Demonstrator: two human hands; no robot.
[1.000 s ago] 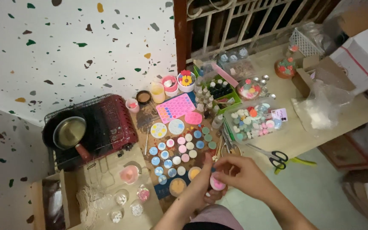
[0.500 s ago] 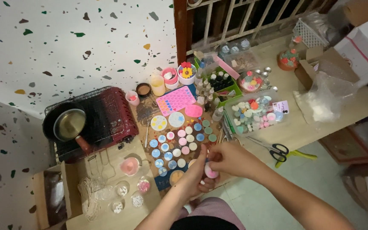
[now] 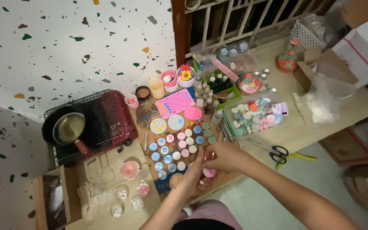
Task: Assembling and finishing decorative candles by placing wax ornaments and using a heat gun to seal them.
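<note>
Pink cup (image 3: 209, 172) sits in the left hand (image 3: 196, 176), fingers curled round it, near the table's (image 3: 303, 132) near edge. Right hand (image 3: 222, 156) pinches at its top, maybe a wick, too small to tell. Scissors (image 3: 273, 151) lie just right.

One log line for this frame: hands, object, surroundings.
left hand: holds small round pink mould | right hand: fingers on mould top | beside: rows of round pastel discs
</note>
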